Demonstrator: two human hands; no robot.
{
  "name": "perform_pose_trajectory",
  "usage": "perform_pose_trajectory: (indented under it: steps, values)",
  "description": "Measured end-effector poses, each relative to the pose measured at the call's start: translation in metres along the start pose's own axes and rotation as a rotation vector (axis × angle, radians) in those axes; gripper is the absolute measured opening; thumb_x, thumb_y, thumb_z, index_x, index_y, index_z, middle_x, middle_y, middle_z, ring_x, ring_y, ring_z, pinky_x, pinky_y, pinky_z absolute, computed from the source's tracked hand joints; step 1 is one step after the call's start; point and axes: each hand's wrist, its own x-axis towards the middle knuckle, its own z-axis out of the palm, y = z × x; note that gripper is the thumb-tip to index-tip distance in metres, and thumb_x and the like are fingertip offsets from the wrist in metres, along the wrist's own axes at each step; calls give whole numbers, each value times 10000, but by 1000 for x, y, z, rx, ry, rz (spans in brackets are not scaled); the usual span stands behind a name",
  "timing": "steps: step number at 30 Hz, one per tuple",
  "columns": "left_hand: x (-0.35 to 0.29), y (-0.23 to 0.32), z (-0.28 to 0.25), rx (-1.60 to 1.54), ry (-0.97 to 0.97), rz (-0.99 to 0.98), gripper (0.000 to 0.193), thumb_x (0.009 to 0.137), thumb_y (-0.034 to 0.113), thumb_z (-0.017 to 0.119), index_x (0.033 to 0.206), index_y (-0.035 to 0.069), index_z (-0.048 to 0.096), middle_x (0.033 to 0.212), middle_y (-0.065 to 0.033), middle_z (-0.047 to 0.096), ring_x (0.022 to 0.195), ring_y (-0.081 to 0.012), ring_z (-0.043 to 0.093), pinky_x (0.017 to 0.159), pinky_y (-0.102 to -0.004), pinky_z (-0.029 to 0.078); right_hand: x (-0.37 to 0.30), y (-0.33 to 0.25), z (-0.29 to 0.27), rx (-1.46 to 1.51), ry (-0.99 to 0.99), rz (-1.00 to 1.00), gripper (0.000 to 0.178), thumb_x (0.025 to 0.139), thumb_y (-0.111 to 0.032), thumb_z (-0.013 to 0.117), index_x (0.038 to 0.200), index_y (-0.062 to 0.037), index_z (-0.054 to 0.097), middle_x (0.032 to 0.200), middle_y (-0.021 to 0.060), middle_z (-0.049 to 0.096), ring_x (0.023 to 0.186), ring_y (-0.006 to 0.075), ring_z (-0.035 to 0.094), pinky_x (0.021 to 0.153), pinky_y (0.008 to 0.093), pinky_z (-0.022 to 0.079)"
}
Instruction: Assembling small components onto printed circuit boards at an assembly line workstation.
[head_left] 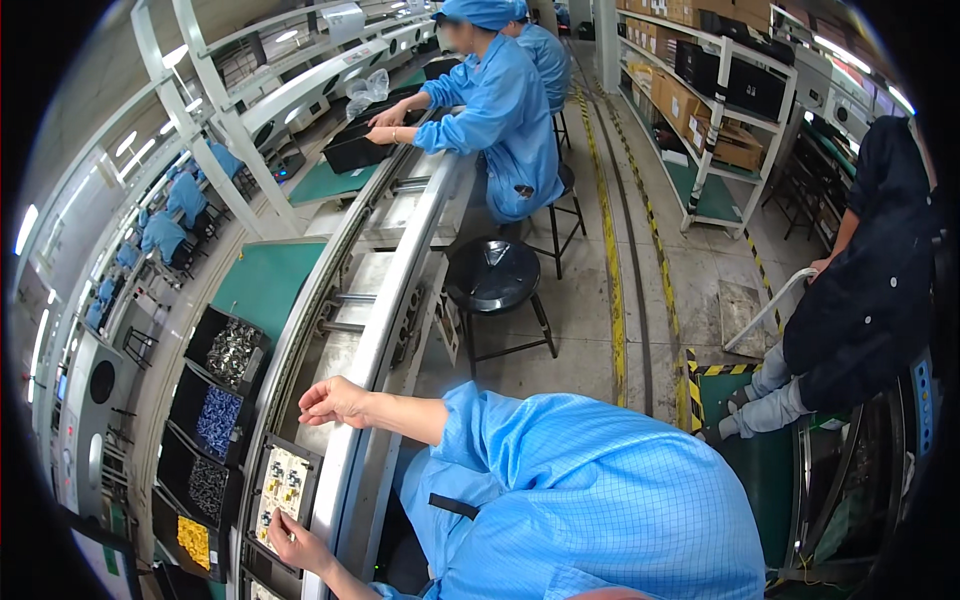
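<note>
My left hand (298,549) is over the lower end of a pale circuit board (272,482), its fingertips pinched together close to the surface. Whatever is between them is too small to make out. The board carries several small dark and blue parts and sits in a black frame (312,487) on the conveyor line. Above the frame's far end, beside the metal rail, my right hand (338,402) hovers with fingers bent together. What it may hold is hidden. Left of the board are black bins of silver parts (233,352), blue parts (217,420), dark parts (207,488) and yellow parts (193,542).
A wide metal rail (385,325) runs along the conveyor between me and the board. Farther along, a co-worker in blue (505,120) handles a black box (357,148). A black stool (492,275) stands beside the line. At the right, a person in dark clothing (865,270) holds a handle.
</note>
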Motion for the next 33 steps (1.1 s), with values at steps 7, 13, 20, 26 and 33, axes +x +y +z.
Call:
perform_pose_trajectory:
  steps: [7,13,20,26,33]
  values:
    - [0,-3,-1,22,1,-31,210,954,113,571,1070,-36,662,987,-145,661,909,-279,630,814,-354,498,0,-2,3,-3,11,3,169,867,62,618,1032,29,606,959,123,642,881,250,692,761,325,602]
    - [1,-5,0,28,18,-27,210,953,117,569,1063,-33,665,992,-138,665,905,-272,635,805,-347,500,1,4,0,2,-9,-19,173,880,54,611,1052,40,601,982,122,639,922,242,689,781,293,593]
    - [1,-4,3,36,28,-17,195,943,100,580,1048,-40,665,955,-144,663,860,-275,636,766,-350,503,1,1,0,19,-4,-28,179,880,51,615,1057,34,601,957,118,644,902,238,696,758,285,598]
    - [0,0,1,41,25,-6,193,940,94,581,1051,-40,665,953,-144,664,855,-278,636,767,-352,504,-2,1,0,75,-16,-11,156,898,2,626,1048,24,589,927,108,643,827,223,699,710,282,598]
    - [1,1,1,37,24,-4,192,936,82,587,1061,-41,666,947,-142,664,857,-277,636,767,-350,507,2,2,-1,107,-13,-5,94,924,-63,623,971,17,609,826,104,655,737,210,703,659,283,601]
